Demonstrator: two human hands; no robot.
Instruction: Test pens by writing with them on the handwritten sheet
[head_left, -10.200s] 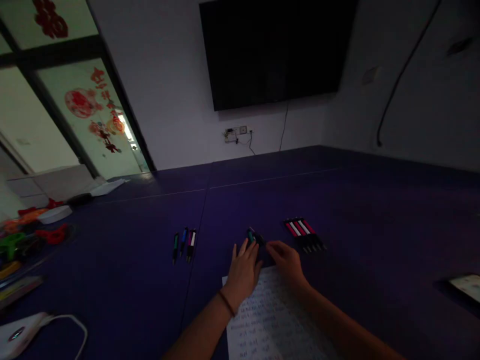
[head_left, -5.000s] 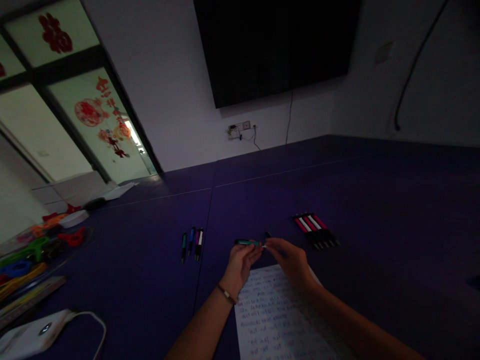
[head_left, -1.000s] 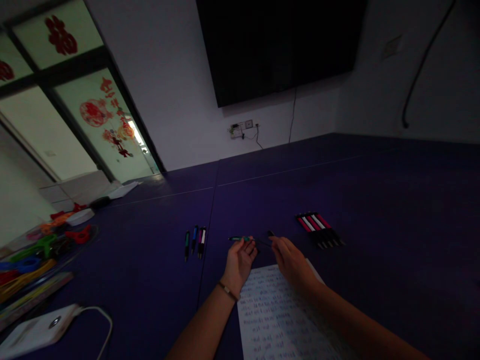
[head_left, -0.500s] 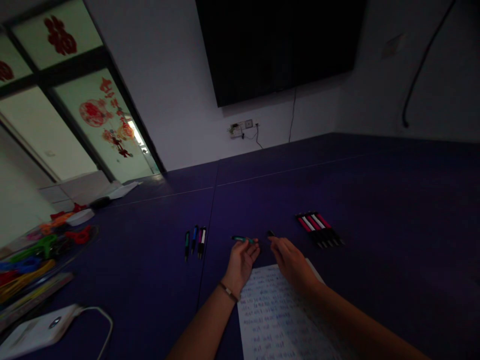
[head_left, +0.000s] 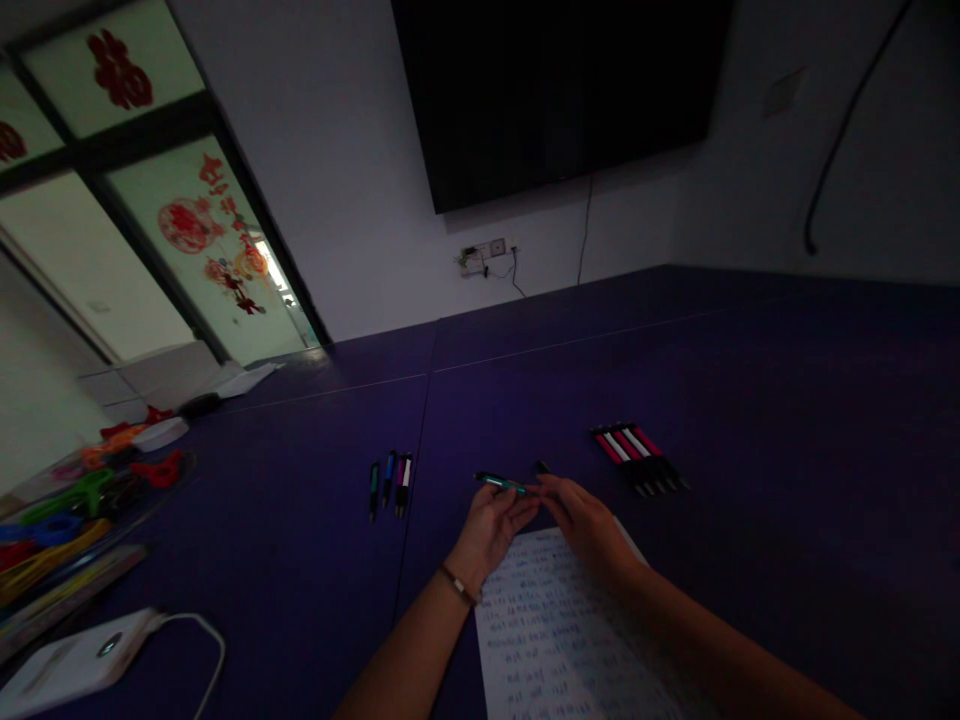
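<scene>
My left hand (head_left: pixel 491 530), closed, pinches a teal and black pen (head_left: pixel 500 484) between thumb and fingers, its right end pointing at my other hand. My right hand (head_left: pixel 589 525) is closed with the fingertips together, right beside that end of the pen. A short dark piece (head_left: pixel 542 467) juts out above its fingers; its kind is too small and dim to tell. Beneath both hands lies a sheet of handwritten paper (head_left: pixel 536 630), partly covered by my right forearm.
Several pink, white and black pens (head_left: pixel 637 458) lie in a row to the right. More pens, green (head_left: pixel 374 490), blue (head_left: pixel 389 477) and white (head_left: pixel 405 480), lie on the left. A white power bank (head_left: pixel 82 655) with a cable and coloured scissors (head_left: pixel 82 495) sit at far left.
My left hand has shifted right with the teal pen, bringing the pen's end up to my right fingers. My right hand has hardly moved.
</scene>
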